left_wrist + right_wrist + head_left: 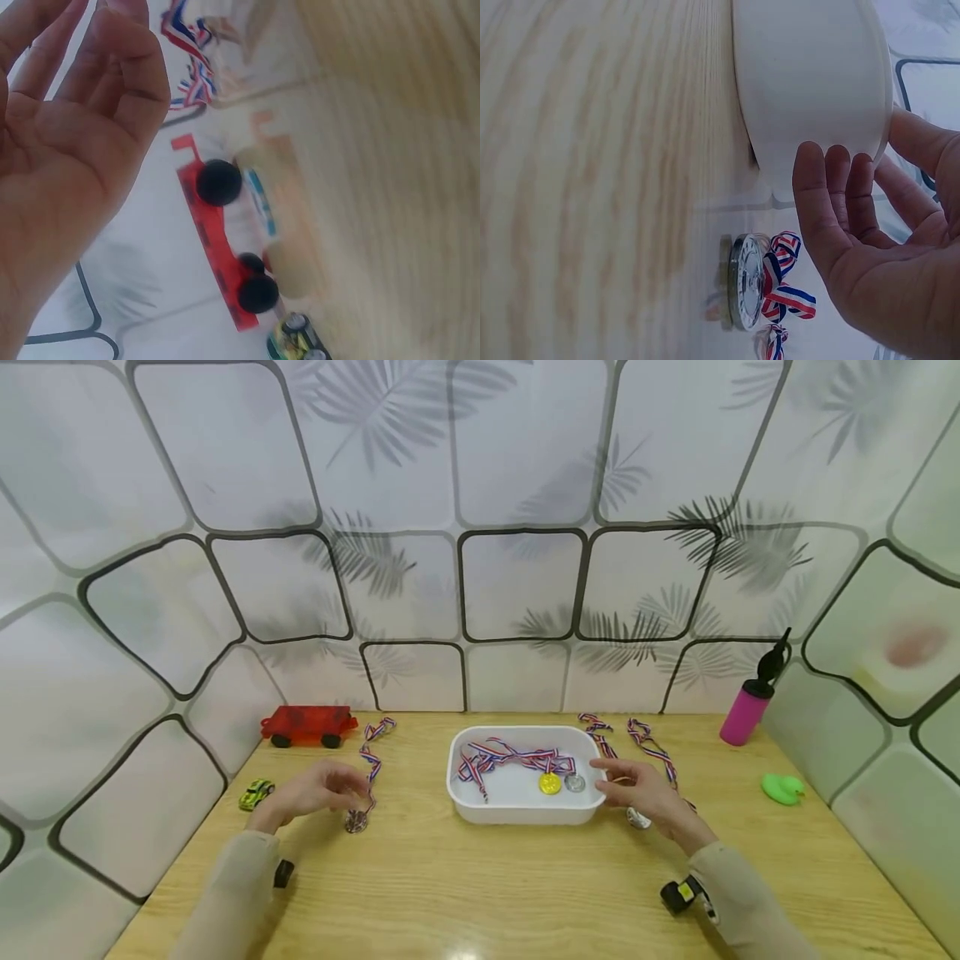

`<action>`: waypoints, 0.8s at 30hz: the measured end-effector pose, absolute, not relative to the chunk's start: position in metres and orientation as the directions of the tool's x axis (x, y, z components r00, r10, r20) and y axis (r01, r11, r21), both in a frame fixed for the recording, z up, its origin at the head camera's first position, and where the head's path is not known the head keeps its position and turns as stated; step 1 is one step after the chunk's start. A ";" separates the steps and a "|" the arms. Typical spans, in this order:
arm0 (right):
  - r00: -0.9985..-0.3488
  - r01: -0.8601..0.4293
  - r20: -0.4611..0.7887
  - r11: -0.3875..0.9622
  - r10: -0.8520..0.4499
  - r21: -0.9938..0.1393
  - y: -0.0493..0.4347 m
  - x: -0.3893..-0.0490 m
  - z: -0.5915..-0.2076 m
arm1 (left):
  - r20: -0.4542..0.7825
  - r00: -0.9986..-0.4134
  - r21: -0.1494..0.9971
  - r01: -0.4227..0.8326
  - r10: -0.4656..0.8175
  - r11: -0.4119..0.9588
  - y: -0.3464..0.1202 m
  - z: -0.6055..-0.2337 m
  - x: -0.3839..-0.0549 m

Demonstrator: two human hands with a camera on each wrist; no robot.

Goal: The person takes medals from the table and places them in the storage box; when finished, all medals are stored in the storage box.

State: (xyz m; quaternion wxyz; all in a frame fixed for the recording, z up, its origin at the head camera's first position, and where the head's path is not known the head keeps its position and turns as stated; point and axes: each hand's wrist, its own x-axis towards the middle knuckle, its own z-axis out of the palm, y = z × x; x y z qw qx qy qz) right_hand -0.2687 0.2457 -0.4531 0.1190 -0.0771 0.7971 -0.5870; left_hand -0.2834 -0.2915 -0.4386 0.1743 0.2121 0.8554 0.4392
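A white plastic tray [498,815] stands mid-table, holding a gold medal [550,784], a silver medal [575,783] and striped red, white and blue ribbons [517,758]. At its right end my right hand [637,789] grips the rim; the right wrist view shows curled fingers [810,176] on the outer wall, the thumb tip partly hidden behind the rim. Beneath that hand lies another silver medal [748,282] with its ribbon [784,292]. My left hand [318,789], fingers loosely bent and holding nothing, hovers beside a dark medal [356,821] whose ribbon [372,760] trails backward.
At the back left stands a red toy wagon [309,727], with a small green toy car [257,794] nearer me. A pink pump [742,714] with a black top stands back right, behind a green rubber duck [782,788]. Patterned curtains [517,585] enclose the wooden table [465,885].
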 end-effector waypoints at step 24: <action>-0.960 0.004 -0.088 0.301 -0.266 -0.954 0.248 -0.270 -0.456 | -0.160 -0.787 0.775 0.274 0.596 0.569 -0.287 -0.454 -0.286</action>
